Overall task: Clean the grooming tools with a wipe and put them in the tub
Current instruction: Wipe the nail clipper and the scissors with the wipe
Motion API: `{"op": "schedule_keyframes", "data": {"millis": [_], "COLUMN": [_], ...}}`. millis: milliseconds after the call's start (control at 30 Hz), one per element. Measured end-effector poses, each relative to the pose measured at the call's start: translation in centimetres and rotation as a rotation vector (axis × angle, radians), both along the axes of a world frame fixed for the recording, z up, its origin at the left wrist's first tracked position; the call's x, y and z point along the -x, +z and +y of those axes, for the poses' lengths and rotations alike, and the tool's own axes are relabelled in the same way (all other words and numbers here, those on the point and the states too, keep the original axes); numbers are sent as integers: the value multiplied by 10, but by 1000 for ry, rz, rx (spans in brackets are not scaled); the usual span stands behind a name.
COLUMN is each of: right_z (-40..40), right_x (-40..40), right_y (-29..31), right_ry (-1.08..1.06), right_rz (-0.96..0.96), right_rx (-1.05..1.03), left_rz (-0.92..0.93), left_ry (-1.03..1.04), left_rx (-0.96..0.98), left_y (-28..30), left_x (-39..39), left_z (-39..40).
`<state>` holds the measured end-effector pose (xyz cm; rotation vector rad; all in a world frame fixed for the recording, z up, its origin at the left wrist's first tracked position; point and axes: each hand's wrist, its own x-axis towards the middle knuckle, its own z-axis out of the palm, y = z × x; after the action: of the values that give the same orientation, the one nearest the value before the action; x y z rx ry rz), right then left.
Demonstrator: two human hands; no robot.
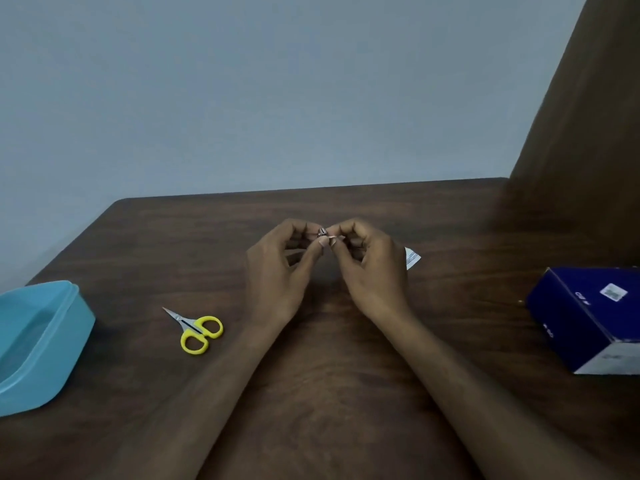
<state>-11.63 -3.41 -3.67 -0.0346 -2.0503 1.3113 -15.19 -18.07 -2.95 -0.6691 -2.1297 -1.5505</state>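
Note:
My two hands meet above the middle of the dark wooden table (329, 358). My left hand (277, 271) pinches a small metal grooming tool (322, 232), most of it hidden by my fingers. My right hand (370, 268) presses a small pale wipe (332, 240) against the tool with its fingertips. Small scissors with yellow handles (197, 329) lie shut on the table to the left of my left forearm. A light blue plastic tub (74, 327) stands open at the left edge, and I see nothing inside it.
A white printed sachet (412, 258) pokes out from behind my right hand. A dark blue cardboard box (581, 317) sits at the table's right edge. A grey wall rises behind the table, and a brown panel stands at the far right.

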Motion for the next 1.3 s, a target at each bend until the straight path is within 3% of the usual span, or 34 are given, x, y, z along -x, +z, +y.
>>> {"op": "schedule_keyframes", "data": {"millis": [233,467,733,900,1067,1300], "right_z": [-2,4,0,1,4,0], "right_x": [-3,2,7,2,4,1], "right_y": [2,-1,-1,1,-7,0], "right_ry": [57,-43,126,123,59,46], "right_rz": [-45,-54,-59,-1,-134,-37], "right_rx": [60,149,266,262,64,130], "left_rz": [-113,-137,-170,-174,-169,-213], "left_ry": [-6,-78,-72,-91,-47,-98], "left_rx": [-102,-153,-133,-155,-256,-194], "left_y": [5,4,5,6,5,2], "left_x": [3,-2,3,-1,1,2], "left_z": [-1,1,-2,-3,-3,-4]}}
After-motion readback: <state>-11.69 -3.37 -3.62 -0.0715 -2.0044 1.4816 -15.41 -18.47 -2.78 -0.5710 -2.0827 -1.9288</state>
